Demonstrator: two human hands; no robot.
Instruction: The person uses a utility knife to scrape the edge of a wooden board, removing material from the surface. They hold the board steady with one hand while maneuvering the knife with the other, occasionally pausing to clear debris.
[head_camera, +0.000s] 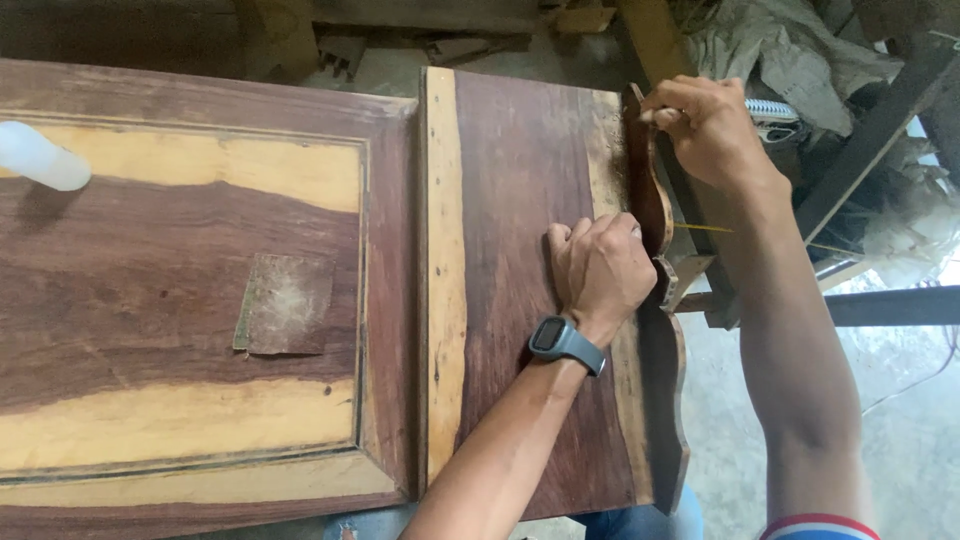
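Lengthwise, the scalloped trim strip (652, 215) runs near-to-far; left hand (600, 268) curled against it, right hand (705, 125) pinching its far end.

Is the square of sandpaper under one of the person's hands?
No, the sandpaper lies alone on the framed panel, well away from the left hand and right hand.

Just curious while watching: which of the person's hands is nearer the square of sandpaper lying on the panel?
Left. The left hand presses the dark board right of the sandpaper; the right hand is farther off, gripping the carved trim.
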